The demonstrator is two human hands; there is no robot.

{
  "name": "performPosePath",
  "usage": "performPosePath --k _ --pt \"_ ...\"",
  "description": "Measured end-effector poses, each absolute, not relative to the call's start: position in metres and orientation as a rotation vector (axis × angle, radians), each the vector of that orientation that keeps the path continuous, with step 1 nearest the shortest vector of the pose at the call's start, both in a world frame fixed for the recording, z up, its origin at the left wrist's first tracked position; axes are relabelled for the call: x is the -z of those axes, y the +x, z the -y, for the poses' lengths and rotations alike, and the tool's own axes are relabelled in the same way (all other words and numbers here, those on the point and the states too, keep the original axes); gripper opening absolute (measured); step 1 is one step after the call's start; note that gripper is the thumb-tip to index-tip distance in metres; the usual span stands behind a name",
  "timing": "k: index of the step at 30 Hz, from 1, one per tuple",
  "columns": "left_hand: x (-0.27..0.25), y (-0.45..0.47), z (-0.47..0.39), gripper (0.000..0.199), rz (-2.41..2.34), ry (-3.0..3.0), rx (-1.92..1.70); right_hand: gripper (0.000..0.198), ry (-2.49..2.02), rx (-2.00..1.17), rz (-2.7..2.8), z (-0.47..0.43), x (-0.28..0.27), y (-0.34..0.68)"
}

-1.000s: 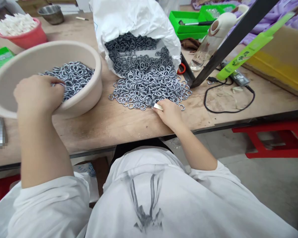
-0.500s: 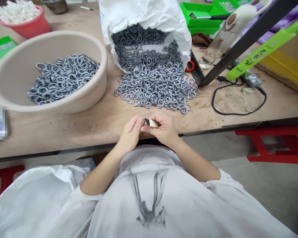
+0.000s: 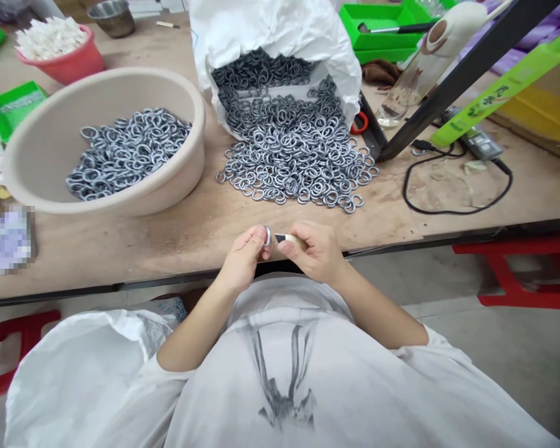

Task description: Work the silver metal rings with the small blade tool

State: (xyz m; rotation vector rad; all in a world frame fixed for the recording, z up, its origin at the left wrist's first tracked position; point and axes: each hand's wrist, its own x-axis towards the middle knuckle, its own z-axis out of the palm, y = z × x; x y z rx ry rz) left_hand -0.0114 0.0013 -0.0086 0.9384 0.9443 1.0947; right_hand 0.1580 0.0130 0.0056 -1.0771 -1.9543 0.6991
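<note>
My left hand [image 3: 243,258] pinches one grey metal ring [image 3: 267,236] between thumb and fingers at the table's front edge. Beside it, my right hand [image 3: 318,250] is closed around the pale handle of a small knife [image 3: 288,238], whose short dark blade points left at the ring. A narrow gap shows between blade and ring. Just beyond both hands lies a heap of grey rings [image 3: 298,162], spilling from the mouth of a white sack [image 3: 280,28]. More rings sit inside a large beige basin [image 3: 25,155] at the left.
A slanted dark metal bar [image 3: 452,87] and a green strip [image 3: 499,93] rise at the right, near a bottle [image 3: 413,74] and a black cable [image 3: 410,199]. Red-handled scissors [image 3: 360,122] lie by the sack. A red bowl [image 3: 77,65] of white pieces stands behind the basin.
My hands have drawn slightly apart, so the knife blade has come away from the left fingers and the ring shows. The whole view has shifted a little to the left.
</note>
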Motion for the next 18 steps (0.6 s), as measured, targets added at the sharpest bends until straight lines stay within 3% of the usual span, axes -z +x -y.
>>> performPosePath --k 10,15,18 --pt "0.002 -0.011 0.002 0.051 -0.855 0.928 -1.053 0.052 -1.027 -0.801 2.035 -0.014 -0.003 0.158" --pt "0.004 -0.013 0.011 0.05 -0.653 1.166 -0.758 0.051 -1.42 -0.682 1.906 -0.044 0.012 0.166" --pt "0.008 -0.018 0.008 0.043 -0.744 1.072 -0.882 0.034 -1.635 -0.519 1.978 -0.068 0.009 0.165"
